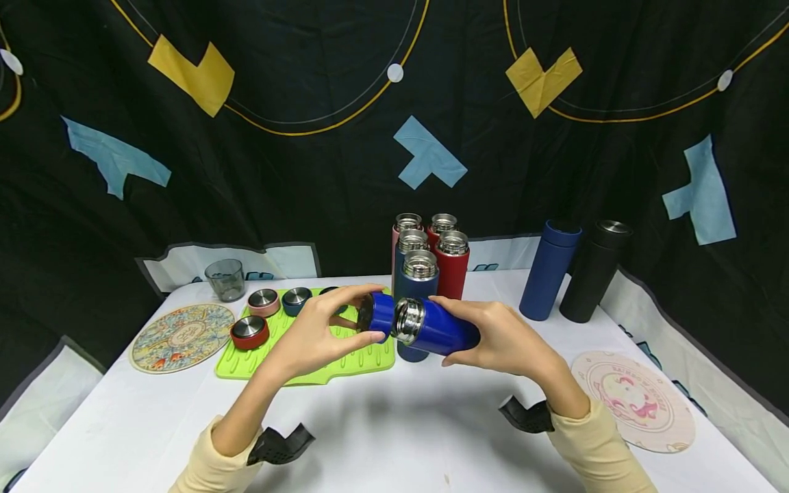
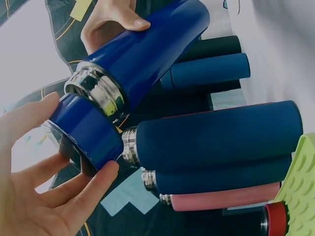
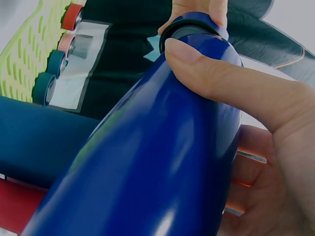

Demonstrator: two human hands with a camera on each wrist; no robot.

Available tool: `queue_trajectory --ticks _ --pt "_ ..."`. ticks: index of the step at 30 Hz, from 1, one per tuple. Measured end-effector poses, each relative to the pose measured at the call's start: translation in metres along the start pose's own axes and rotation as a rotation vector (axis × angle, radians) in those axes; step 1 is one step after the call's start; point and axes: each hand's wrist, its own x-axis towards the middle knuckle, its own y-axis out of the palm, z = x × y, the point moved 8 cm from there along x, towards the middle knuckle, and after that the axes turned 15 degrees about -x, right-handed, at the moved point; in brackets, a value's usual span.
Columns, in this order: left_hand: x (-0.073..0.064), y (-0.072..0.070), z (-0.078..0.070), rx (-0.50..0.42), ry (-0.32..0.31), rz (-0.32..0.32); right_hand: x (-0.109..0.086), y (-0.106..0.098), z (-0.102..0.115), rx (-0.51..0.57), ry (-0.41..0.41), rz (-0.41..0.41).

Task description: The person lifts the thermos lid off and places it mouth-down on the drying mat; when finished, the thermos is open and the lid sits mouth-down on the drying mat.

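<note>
My left hand (image 1: 313, 330) pinches a glossy blue bottle cap (image 1: 383, 317) between thumb and fingers. Opposite it, my right hand (image 1: 504, 337) grips a matching blue thermos flask (image 1: 448, 331), tilted with its shiny steel neck (image 1: 409, 320) toward the cap. In the left wrist view the cap (image 2: 86, 129) sits askew right at the neck's rim, with much of the steel thread showing. The right wrist view has my right thumb (image 3: 189, 61) along the flask's side near its top and the fingers round the far side. Both are held up above the white table.
Several uncapped flasks, dark blue (image 1: 420, 274), red (image 1: 453, 270) and pink, stand behind the hands. Steel-topped caps (image 1: 249, 331) lie on a green mat (image 1: 308, 375) beside a glass (image 1: 225, 279) and a patterned round mat (image 1: 181, 339). Capped blue (image 1: 548, 274) and black (image 1: 594, 277) flasks stand right, behind a pink mat (image 1: 635, 400).
</note>
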Motion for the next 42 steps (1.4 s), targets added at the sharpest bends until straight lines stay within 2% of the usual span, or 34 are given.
queue_trajectory --ticks 6,11,17,23,33,42 --pt "0.0 -0.009 0.0 0.039 -0.004 -0.003 -0.001 -0.004 -0.006 0.063 0.015 -0.006" --pt "-0.002 -0.018 0.009 0.075 -0.022 -0.005 0.0 -0.007 -0.015 0.083 0.014 -0.053" --pt "-0.009 -0.031 0.031 0.154 -0.07 -0.003 -0.001 -0.006 -0.031 0.123 0.036 -0.144" --pt "-0.019 -0.046 0.055 0.207 -0.129 -0.021 -0.005 0.0 -0.05 0.217 0.141 -0.194" --pt "-0.032 -0.064 0.09 0.284 -0.156 0.009 -0.009 0.004 -0.069 0.312 0.264 -0.282" --pt "-0.041 -0.087 0.125 0.451 -0.195 -0.052 -0.015 0.011 -0.078 0.356 0.338 -0.341"
